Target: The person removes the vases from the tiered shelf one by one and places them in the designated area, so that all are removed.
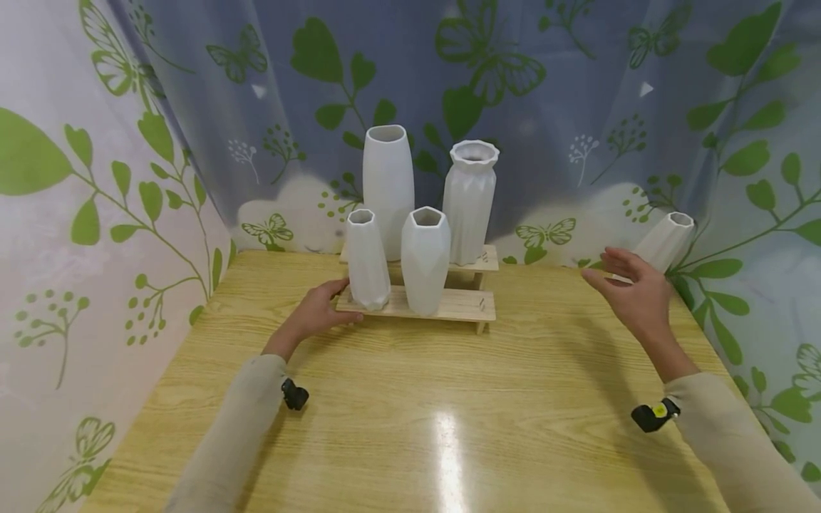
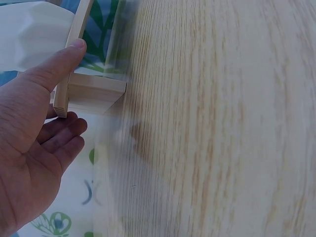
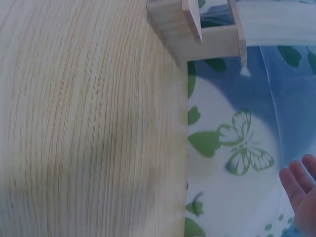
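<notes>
A two-tier wooden stand (image 1: 463, 305) bears white vases. My left hand (image 1: 314, 312) grips the left end of its lower board, thumb at the front edge; in the left wrist view the fingers curl round the board end. A slim ribbed vase (image 1: 368, 267) and a faceted vase (image 1: 426, 267) stand on the lower tier. Behind them are a tall smooth vase (image 1: 388, 174) and a fluted vase with a wavy rim (image 1: 471, 206). My right hand (image 1: 641, 296) is raised with loosely bent fingers, in front of another white vase (image 1: 661, 242), whose lower part it hides.
The wooden table (image 1: 398, 413) reaches back to a printed cloth backdrop (image 1: 545, 178) with butterflies and leaves. Similar cloth walls flank the left and right sides. A small black wrist camera (image 1: 294, 394) sits at the left cuff, another (image 1: 653, 416) at the right.
</notes>
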Demonstrator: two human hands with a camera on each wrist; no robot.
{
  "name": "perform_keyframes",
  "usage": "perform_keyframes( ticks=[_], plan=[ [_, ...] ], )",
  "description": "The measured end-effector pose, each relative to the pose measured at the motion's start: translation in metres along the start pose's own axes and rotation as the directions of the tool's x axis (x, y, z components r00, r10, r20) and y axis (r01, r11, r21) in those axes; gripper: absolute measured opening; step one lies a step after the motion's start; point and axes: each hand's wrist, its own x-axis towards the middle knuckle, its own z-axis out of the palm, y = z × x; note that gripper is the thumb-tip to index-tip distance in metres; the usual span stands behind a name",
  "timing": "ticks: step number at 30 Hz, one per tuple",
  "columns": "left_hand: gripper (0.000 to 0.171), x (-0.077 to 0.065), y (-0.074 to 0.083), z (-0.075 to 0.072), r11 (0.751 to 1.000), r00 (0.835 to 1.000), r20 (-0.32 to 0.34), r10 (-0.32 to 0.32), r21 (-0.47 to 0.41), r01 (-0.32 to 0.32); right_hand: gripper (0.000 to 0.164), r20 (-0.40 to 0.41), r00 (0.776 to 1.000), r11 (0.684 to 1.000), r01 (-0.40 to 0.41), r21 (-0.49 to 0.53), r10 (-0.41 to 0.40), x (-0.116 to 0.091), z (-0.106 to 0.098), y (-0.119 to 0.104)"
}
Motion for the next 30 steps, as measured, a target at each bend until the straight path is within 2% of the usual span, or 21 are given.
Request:
perform_keyframes(
  ticks=[9, 21, 30],
  plan=[
    [0.093, 0.001, -0.003, 0.001, 1.000, 1.000, -0.003, 0.009, 0.017, -0.009, 0.057, 0.057, 0.995, 0.996, 0.078, 0.042, -0.080, -0.007, 0.029, -0.024],
    [0.094, 0.000, -0.003, 0.001, 1.000, 1.000, -0.005, 0.006, 0.019, -0.006, 0.059, 0.138, 0.979, 0.985, 0.140, 0.102, -0.153, -0.012, 0.070, -0.042],
    [0.092, -0.001, -0.001, 0.000, 1.000, 1.000, -0.002, -0.004, 0.026, 0.004, 0.054, 0.176, 0.968, 0.970, 0.142, 0.198, -0.178, -0.026, 0.085, -0.092]
  ],
)
